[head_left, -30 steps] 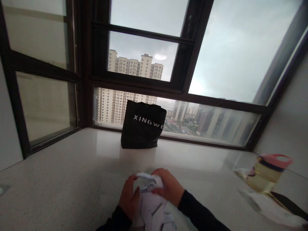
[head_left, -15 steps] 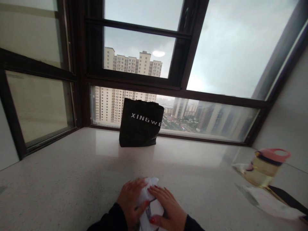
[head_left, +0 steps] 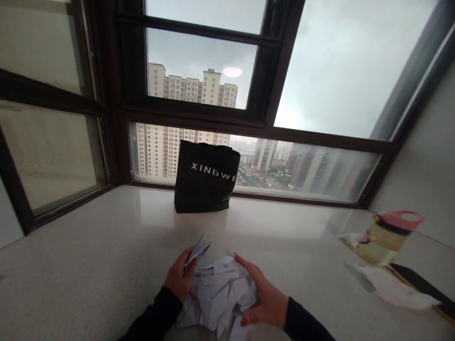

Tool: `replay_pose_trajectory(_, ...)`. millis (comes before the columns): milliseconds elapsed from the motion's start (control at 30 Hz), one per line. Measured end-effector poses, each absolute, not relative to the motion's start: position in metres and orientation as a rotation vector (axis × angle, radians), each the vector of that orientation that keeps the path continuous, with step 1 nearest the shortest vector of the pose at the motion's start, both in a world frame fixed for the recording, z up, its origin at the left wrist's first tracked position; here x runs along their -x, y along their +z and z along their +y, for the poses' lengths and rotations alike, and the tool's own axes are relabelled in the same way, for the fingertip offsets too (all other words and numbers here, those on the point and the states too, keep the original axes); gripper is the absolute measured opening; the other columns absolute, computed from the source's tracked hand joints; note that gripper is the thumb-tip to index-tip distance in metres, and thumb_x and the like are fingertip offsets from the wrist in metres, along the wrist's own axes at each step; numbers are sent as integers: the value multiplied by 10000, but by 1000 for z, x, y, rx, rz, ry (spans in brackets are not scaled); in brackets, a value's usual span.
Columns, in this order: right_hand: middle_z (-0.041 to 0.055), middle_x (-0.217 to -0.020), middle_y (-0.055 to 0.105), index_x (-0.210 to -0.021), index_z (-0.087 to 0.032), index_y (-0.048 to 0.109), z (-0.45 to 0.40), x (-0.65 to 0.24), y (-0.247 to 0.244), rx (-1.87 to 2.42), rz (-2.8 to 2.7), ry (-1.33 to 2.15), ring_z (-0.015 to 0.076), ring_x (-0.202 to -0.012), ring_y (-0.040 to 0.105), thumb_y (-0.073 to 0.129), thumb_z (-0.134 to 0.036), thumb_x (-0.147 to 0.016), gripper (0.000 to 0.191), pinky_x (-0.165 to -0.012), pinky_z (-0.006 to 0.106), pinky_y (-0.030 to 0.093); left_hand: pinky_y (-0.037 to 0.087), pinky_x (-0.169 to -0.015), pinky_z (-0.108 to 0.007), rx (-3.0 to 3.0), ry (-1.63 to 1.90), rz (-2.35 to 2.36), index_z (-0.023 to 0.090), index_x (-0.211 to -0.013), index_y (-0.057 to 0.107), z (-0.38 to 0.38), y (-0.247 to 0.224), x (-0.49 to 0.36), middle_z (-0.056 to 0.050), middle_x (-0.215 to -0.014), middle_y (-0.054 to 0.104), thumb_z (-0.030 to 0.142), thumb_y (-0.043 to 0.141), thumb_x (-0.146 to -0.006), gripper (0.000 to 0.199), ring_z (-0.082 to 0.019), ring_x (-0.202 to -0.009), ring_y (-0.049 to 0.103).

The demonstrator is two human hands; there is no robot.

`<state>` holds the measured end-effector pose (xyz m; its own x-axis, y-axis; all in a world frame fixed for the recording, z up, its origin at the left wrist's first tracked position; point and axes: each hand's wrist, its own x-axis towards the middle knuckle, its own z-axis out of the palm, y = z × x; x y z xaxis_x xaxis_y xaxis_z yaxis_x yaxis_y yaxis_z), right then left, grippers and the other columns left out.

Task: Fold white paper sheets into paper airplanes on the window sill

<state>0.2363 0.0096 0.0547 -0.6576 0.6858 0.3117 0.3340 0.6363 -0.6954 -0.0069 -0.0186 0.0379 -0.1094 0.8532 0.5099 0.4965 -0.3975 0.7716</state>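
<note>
A loose heap of folded white paper (head_left: 216,296) lies on the pale speckled counter close to me. My left hand (head_left: 180,275), at the heap's upper left edge, pinches a few thin folded paper pieces (head_left: 201,248) that stick up from the fingers. My right hand (head_left: 265,296) curves along the heap's right side. Its thumb and fingers are well apart, and the thumb lies near a paper piece at the bottom. I cannot tell how firmly it touches the papers.
Beyond the heap, a black bag (head_left: 206,177) with white letters stands against the window. At right are a yellow bottle (head_left: 386,239) with a pink lid, a white plastic packet (head_left: 394,286) and a dark flat object (head_left: 423,286). Dark window frames edge the counter (head_left: 106,265).
My hands have moved apart from around the crumpled-looking white paper. The heap now shows spread out between them, and my left hand has folded pieces raised. The view has shifted slightly.
</note>
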Motion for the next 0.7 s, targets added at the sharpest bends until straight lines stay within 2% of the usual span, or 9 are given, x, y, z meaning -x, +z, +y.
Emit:
replay_pose_trajectory(67, 165, -1257, 329, -1242, -113, 275, 12, -238, 51, 822, -2420, 745, 313, -1146, 262, 714, -447, -375, 1028, -938, 436, 190, 419, -772, -305, -1833, 1551, 1506, 151, -1105, 379, -21, 41, 6, -88, -1077, 523, 291, 292, -810, 338, -185, -922, 529)
replay_pose_trajectory(133, 172, -1221, 384, -1218, -100, 324, 13, -237, 50, 846, -2501, 687, 315, -1114, 314, 720, -376, -383, 965, -926, 431, 215, 378, -832, -326, -1985, 1519, 1525, 172, -1167, 327, -27, 43, 2, -92, -1161, 463, 368, 299, -808, 410, -198, -1031, 453)
replay_pose_trajectory(200, 149, -1153, 467, -1169, -122, 400, 13, -234, 54, 882, -2483, 668, 291, -1050, 402, 688, -319, -465, 786, -890, 404, 281, 293, -898, -403, -2255, 1331, 1563, 221, -1214, 286, -33, 42, -5, -83, -1239, 388, 520, 365, -737, 568, -243, -1112, 358)
replay_pose_trajectory(267, 107, -1037, 559, -1060, -158, 506, 14, -233, 60, 940, -2381, 671, 257, -956, 485, 623, -285, -572, 518, -830, 369, 347, 217, -910, -491, -2454, 1084, 1622, 252, -1240, 247, -40, 41, -11, -83, -1274, 341, 650, 410, -617, 757, -294, -1136, 306)
replay_pose_trajectory(333, 71, -900, 615, -928, -171, 571, 16, -235, 68, 996, -2253, 718, 231, -839, 541, 570, -291, -641, 311, -745, 336, 401, 199, -888, -545, -2503, 969, 1707, 246, -1261, 191, -42, 41, -14, -95, -1289, 312, 693, 397, -576, 844, -320, -1141, 285)
replay_pose_trajectory(433, 42, -724, 616, -852, -149, 567, 23, -240, 76, 1062, -2007, 838, 193, -649, 561, 529, -385, -675, 298, -579, 286, 440, 245, -863, -553, -2485, 1007, 1782, 239, -1263, 171, -38, 41, -9, -95, -1300, 289, 631, 393, -644, 766, -318, -1148, 272)
replay_pose_trajectory(533, 17, -630, 570, -945, -127, 516, 21, -237, 80, 1089, -1821, 872, 164, -557, 532, 483, -468, -693, 426, -488, 256, 429, 318, -878, -437, -2393, 1213, 1757, 214, -1230, 234, -29, 42, -2, -96, -1271, 335, 459, 339, -773, 529, -241, -1133, 327)
replay_pose_trajectory(633, 33, -750, 571, -1149, -148, 390, 8, -223, 80, 998, -1968, 801, 163, -628, 529, 490, -475, -695, 568, -549, 263, 442, 340, -882, -348, -2301, 1417, 1680, 184, -1188, 278, -27, 46, -1, -96, -1222, 390, 315, 281, -823, 387, -179, -1106, 369)
replay_pose_trajectory(700, 56, -882, 562, -1200, -190, 345, -1, -215, 80, 910, -2097, 717, 176, -748, 522, 428, -458, -745, 534, -671, 294, 437, 333, -883, -348, -2257, 1525, 1675, 185, -1176, 287, -31, 53, -3, -90, -1214, 394, 272, 275, -826, 360, -175, -1105, 367)
